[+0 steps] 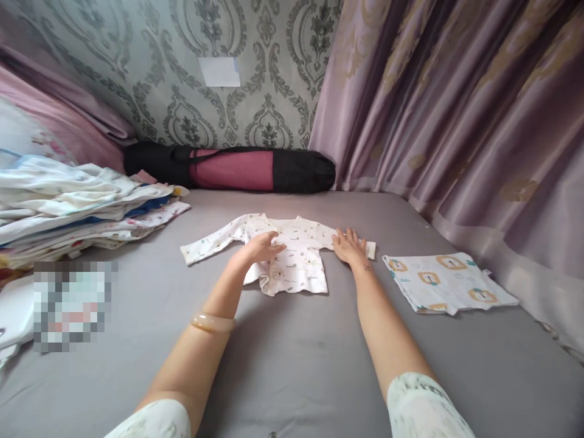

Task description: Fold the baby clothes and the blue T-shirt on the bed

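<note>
A small white baby shirt (296, 261) with a fine coloured print lies spread on the grey bed sheet (292, 353), its sleeves stretched out to both sides. My left hand (264, 246) rests on the front of the shirt, left of its middle, thumb and fingers apart. On the sleeve at the right, my right hand (349, 245) lies flat with its fingers spread, covering part of the sleeve near the cuff. The shirt's lower left edge is slightly rumpled and partly hidden behind my left wrist.
A folded white cloth with orange lion-like prints (449, 283) lies at the right. Piled clothes (86, 201) stand at the left, with a blurred-out object (75, 307) in front. A long black and maroon bag (232, 169) lies along the wall; purple curtains (410, 91) hang at the right.
</note>
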`<state>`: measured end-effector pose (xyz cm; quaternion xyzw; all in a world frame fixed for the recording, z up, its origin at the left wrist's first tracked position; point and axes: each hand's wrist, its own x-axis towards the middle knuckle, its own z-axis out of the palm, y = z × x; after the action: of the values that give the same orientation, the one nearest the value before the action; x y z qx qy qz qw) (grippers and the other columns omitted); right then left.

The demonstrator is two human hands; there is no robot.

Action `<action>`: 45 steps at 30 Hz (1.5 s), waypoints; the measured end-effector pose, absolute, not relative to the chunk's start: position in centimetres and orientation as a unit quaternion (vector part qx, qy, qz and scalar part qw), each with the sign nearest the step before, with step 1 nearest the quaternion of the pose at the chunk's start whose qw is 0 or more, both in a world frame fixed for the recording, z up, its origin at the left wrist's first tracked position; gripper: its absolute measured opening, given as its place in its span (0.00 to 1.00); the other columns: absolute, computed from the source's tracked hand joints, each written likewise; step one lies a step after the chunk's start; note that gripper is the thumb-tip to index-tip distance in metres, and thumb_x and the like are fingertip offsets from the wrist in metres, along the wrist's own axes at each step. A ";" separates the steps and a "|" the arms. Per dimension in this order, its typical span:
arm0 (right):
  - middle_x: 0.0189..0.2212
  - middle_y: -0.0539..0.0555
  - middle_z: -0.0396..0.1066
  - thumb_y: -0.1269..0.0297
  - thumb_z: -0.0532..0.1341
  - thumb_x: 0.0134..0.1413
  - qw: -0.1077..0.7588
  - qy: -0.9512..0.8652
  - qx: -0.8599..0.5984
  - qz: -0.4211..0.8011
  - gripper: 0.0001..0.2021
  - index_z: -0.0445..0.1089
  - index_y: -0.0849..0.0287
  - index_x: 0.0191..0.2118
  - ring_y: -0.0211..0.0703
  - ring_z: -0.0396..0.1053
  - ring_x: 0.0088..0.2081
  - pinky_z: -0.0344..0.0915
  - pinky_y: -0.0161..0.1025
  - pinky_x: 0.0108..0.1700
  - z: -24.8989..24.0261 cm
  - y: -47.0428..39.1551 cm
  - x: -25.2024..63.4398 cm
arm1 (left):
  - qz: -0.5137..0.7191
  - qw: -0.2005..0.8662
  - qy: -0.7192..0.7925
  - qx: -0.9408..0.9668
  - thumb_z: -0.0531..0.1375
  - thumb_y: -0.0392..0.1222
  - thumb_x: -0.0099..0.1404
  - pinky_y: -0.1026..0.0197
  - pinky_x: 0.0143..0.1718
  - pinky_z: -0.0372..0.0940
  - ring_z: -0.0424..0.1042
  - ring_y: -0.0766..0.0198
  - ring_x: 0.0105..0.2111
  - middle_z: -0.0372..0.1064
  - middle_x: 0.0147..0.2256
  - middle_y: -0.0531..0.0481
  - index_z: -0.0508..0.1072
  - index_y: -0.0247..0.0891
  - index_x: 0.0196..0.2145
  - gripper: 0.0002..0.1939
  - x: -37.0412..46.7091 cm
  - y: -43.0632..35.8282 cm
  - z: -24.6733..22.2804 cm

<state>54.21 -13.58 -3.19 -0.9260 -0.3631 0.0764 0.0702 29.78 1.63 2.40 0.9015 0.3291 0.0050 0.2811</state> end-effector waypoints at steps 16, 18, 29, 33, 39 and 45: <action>0.68 0.65 0.51 0.61 0.41 0.69 0.095 -0.532 -0.840 0.047 0.26 0.55 0.69 0.66 0.51 0.47 0.68 0.39 0.51 0.68 -1.5 -4.6 46.6 | 0.207 0.233 0.607 0.731 0.52 0.50 0.66 0.53 0.51 0.64 0.72 0.48 0.49 0.74 0.46 0.37 0.74 0.34 0.50 0.22 19.1 8.2 0.5; 0.70 0.65 0.46 0.57 0.39 0.69 0.090 -0.500 -0.859 0.063 0.30 0.50 0.71 0.68 0.52 0.43 0.70 0.38 0.51 0.68 -2.1 -3.4 46.2 | 0.206 0.198 0.642 0.711 0.52 0.50 0.66 0.50 0.52 0.63 0.70 0.46 0.51 0.73 0.48 0.35 0.73 0.33 0.52 0.24 18.5 8.8 -0.2; 0.70 0.64 0.45 0.55 0.41 0.69 0.076 -0.469 -0.878 0.062 0.30 0.50 0.70 0.68 0.53 0.41 0.70 0.39 0.52 0.68 -3.0 -2.5 46.9 | 0.133 0.177 0.719 0.659 0.53 0.52 0.64 0.48 0.52 0.63 0.64 0.41 0.57 0.67 0.55 0.29 0.71 0.31 0.52 0.26 16.4 10.1 -1.5; 0.64 0.63 0.59 0.64 0.42 0.69 0.128 -0.518 -0.846 -0.003 0.23 0.63 0.64 0.61 0.52 0.54 0.65 0.45 0.50 0.65 -2.1 -1.5 44.9 | 0.137 0.191 0.727 0.645 0.54 0.52 0.65 0.48 0.51 0.64 0.65 0.41 0.56 0.67 0.54 0.27 0.72 0.31 0.50 0.24 16.0 10.5 -1.5; 0.57 0.59 0.67 0.70 0.45 0.66 0.140 -0.642 -0.754 0.027 0.20 0.68 0.60 0.56 0.49 0.63 0.58 0.53 0.42 0.60 -1.5 1.7 40.5 | 0.142 0.204 0.730 0.637 0.55 0.50 0.64 0.48 0.47 0.66 0.68 0.40 0.53 0.70 0.51 0.27 0.72 0.32 0.47 0.20 15.7 10.8 -1.6; 0.65 0.62 0.58 0.63 0.43 0.68 0.119 -0.611 -0.780 0.061 0.24 0.59 0.67 0.63 0.50 0.53 0.65 0.47 0.44 0.65 -2.6 4.7 39.4 | 0.136 0.231 0.728 0.631 0.60 0.47 0.58 0.51 0.41 0.67 0.72 0.42 0.48 0.74 0.45 0.32 0.73 0.37 0.38 0.13 15.9 10.7 -1.3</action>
<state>39.42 4.74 -2.56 -0.7805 -0.6107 0.0609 0.1193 15.86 10.67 -1.29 0.6306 0.7284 0.1362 0.2305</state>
